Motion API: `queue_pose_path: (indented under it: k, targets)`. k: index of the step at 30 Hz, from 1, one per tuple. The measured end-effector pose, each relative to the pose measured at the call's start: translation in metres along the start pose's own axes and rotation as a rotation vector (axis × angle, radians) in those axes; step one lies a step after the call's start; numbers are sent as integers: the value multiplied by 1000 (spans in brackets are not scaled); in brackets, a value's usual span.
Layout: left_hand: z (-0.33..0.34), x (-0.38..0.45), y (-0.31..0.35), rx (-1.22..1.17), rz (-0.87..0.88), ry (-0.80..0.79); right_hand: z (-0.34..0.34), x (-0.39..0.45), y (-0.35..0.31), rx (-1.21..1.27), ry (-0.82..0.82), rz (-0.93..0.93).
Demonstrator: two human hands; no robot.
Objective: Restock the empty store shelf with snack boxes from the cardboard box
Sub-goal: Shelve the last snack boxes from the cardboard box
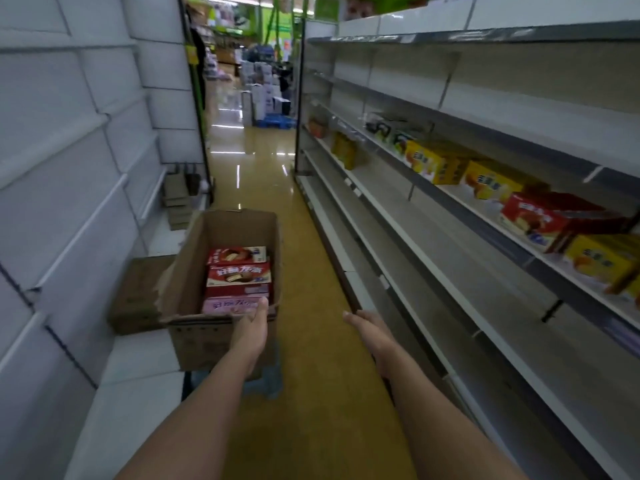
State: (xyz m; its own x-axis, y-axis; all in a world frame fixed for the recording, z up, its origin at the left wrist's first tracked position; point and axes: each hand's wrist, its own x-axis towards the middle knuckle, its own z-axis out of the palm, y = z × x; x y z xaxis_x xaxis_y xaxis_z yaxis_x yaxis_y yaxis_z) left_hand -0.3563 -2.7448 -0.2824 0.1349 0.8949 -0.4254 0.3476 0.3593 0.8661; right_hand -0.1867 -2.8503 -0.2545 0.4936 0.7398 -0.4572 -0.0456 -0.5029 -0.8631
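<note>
Standing in the aisle rn: the open cardboard box (221, 271) sits on a blue stool (270, 379) on the left side of the yellow floor (311, 341), w/ two red snack boxes (239, 268) and a pink snack box (232, 304) stacked inside at the near end. The person's left hand (251, 332) is at the box's near rim, fingers straight-ish w/ tips touching the pink one, not really curled round it, while the right hand (369, 329) hangs over the floor by the shelf (450, 237) base, fingers loose, holding nothing. On the right the shelf is mostly bare, just a row of yellow boxes (429, 161) and a red box (550, 220) up on one level.
</note>
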Motion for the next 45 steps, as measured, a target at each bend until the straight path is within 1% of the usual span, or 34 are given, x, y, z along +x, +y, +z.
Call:
queue_pose_path:
  k: [5,11,14,18,23,29,32,37,42,45]
  targets:
    - [-44,30,-15,-57,-85,72,56,30,-19,-83,-74,19]
    - [-77,74,-17,-105,-92,156,107,81,-46,-112,-157,-37]
    - [-83,99,-9,-125,-80,200,122,113,-62,-126,-218,-44]
    - [-80,137,9,-128,-109,253,136,161,-85,-116,-304,-13]
    - [-70,194,24,-98,-138,268,148,227,-100,-79,-333,46]
    - [-59,259,14,-69,-163,204,166,292,-96,-89,-349,46]
    - [-57,284,6,-60,-194,210,180,316,-89,-111,-352,54]
    - [-54,324,-13,-38,-247,215,206,354,-78,-198,-349,125]
    - [-61,372,-38,-21,-279,237,236,399,-61,-222,-371,174]
    - [-64,404,-53,-2,-306,231,253,426,-46,-228,-350,212]
